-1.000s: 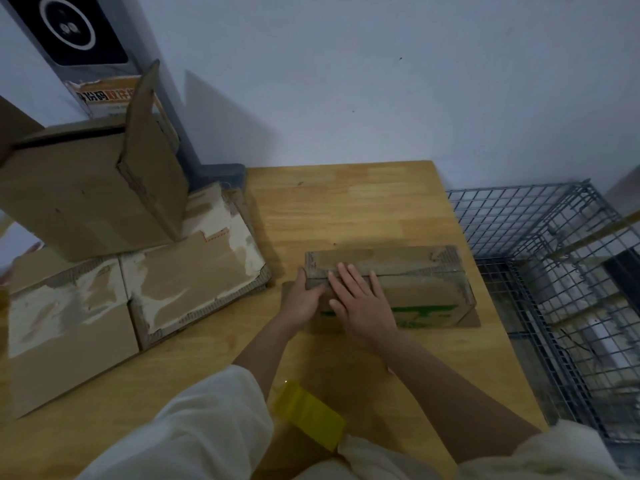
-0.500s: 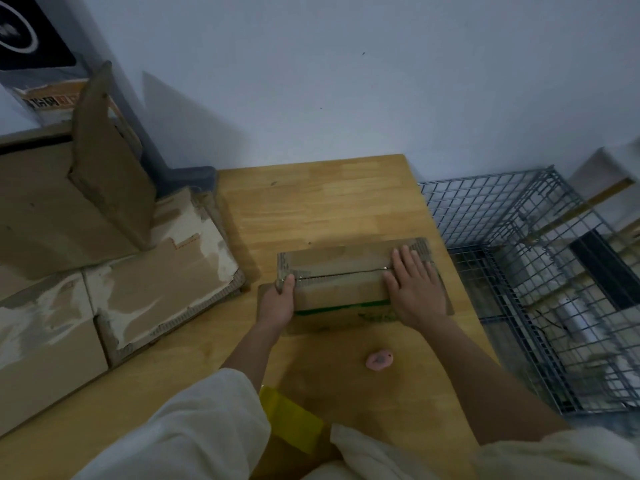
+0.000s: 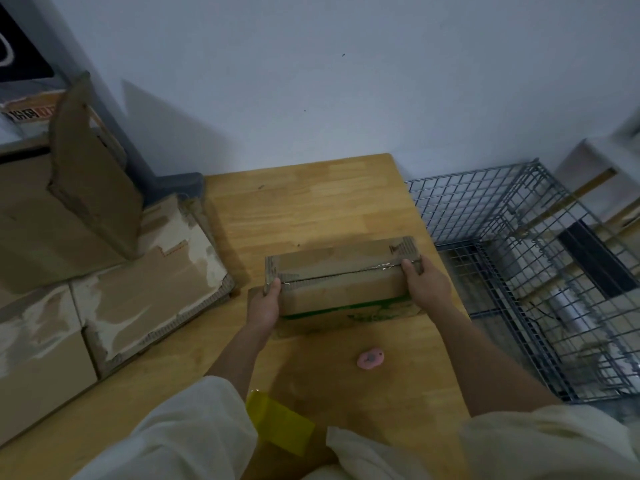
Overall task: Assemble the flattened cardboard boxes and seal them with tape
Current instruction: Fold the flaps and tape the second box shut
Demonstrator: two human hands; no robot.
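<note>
A small brown cardboard box with a green stripe stands on the wooden table. Clear tape runs along its closed top seam. My left hand grips the box's left end, thumb on the top edge. My right hand grips the right end, thumb pressing the tape's end at the top corner. A roll of yellow tape lies near my body, partly hidden by my sleeve.
A small pink object lies on the table in front of the box. Larger worn cardboard boxes are stacked at the left. A wire mesh cage stands off the table's right edge. A pale wall rises behind.
My right hand slid from the middle of the box top to its right end and now grips that end. The left hand stayed on the left end.
</note>
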